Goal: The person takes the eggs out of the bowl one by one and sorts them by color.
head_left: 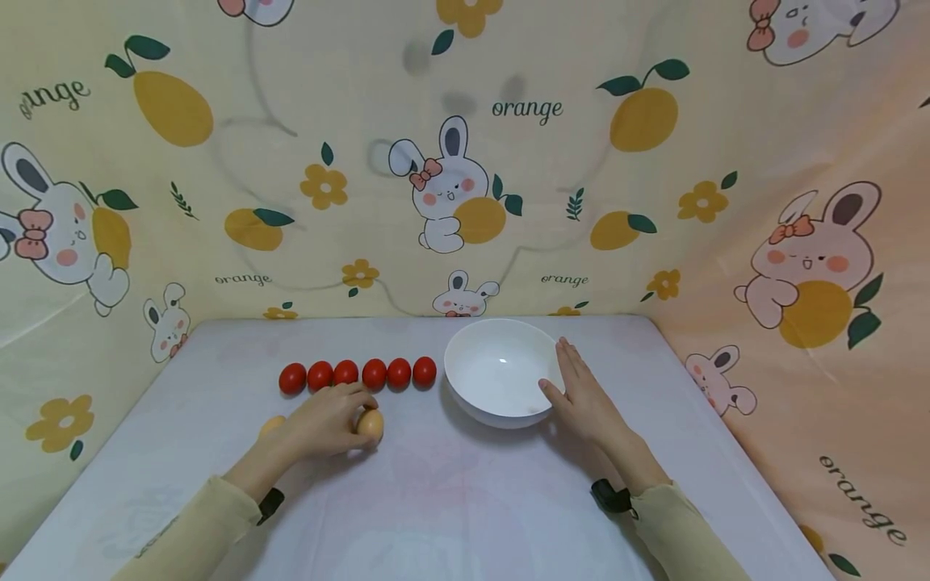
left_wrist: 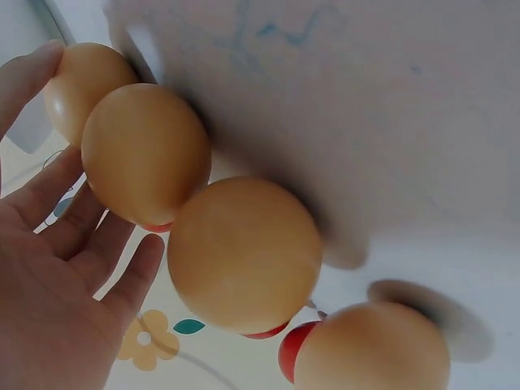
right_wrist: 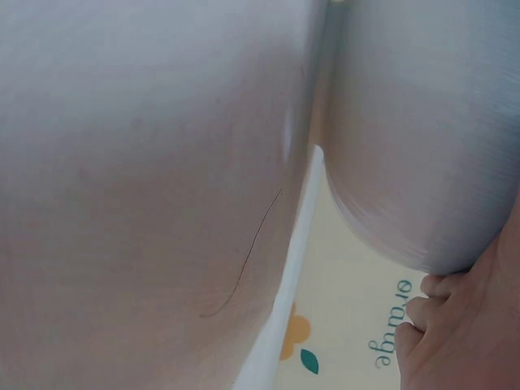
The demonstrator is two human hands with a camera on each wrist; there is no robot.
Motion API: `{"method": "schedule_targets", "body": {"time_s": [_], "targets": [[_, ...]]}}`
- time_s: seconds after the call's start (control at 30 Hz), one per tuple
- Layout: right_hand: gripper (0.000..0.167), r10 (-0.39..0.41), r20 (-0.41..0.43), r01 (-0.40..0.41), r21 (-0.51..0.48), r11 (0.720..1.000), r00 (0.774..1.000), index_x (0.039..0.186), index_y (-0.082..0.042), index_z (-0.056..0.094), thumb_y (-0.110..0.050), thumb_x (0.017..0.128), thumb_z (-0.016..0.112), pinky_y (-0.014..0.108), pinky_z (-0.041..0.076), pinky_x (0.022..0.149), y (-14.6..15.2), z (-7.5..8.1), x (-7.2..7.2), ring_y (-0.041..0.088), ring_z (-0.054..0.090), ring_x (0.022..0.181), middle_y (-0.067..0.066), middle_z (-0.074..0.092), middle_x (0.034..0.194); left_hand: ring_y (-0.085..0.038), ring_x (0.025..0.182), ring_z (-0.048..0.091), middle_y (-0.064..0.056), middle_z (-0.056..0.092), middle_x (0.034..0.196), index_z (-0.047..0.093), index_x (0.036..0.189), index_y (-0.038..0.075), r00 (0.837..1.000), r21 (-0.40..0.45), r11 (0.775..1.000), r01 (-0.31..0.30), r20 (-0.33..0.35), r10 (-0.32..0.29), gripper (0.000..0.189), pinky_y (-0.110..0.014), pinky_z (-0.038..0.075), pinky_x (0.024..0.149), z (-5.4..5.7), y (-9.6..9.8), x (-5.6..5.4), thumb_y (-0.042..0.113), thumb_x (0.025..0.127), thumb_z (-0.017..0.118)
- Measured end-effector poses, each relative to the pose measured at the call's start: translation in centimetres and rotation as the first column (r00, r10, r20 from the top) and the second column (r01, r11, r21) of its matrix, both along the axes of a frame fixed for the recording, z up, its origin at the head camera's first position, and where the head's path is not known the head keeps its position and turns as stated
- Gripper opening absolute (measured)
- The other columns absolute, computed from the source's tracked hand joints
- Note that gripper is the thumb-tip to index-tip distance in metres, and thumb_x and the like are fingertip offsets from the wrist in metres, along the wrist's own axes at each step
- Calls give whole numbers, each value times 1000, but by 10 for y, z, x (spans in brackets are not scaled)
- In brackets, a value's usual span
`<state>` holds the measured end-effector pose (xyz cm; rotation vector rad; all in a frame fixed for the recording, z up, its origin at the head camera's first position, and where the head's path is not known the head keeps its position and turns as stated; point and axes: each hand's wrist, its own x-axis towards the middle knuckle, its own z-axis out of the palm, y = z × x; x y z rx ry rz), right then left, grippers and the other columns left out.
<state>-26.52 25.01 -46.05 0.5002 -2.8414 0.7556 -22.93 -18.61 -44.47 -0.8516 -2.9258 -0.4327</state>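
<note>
My left hand (head_left: 330, 421) pinches a light brown egg (head_left: 370, 425) between thumb and fingertips, at the right end of a row. Another egg (head_left: 272, 425) peeks out behind this hand in the head view. The left wrist view shows more of the row, with a brown egg (left_wrist: 145, 154) beside the pinched one and another egg (left_wrist: 244, 256) farther along. On the right, a white bowl (head_left: 501, 371) stands upright. My right hand (head_left: 584, 403) holds its right rim, thumb over the edge and long fingers along the outside.
Several small, glossy red tomato-like rounds (head_left: 374, 374) form a row behind the eggs, left of the bowl. The table has a pale cover (head_left: 465, 508). A patterned cloth (head_left: 349, 234) with rabbits and oranges hangs behind it and at both sides.
</note>
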Motion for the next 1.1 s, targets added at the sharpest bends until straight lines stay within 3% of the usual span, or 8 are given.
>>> {"method": "schedule_targets", "body": {"time_s": [0.63,1.1], "targets": [[83,0,-17,0,-7,1000,1000,163,6,13,-45,108,48,62,19,124,0,-1,0,44,13,158,22,10,172,-21,101,62,-2,70,113,74,115,13,998,-7,999,-36,45,36,43,-44,56,90,0,-6,2,37,81,87],[83,-5,-3,5,-3,1000,1000,164,5,11,-45,108,47,61,18,124,-1,0,1,42,11,158,20,8,173,-20,99,61,-3,69,114,74,115,14,999,2,1000,-23,34,23,43,-44,56,89,0,-6,3,38,82,86]]}}
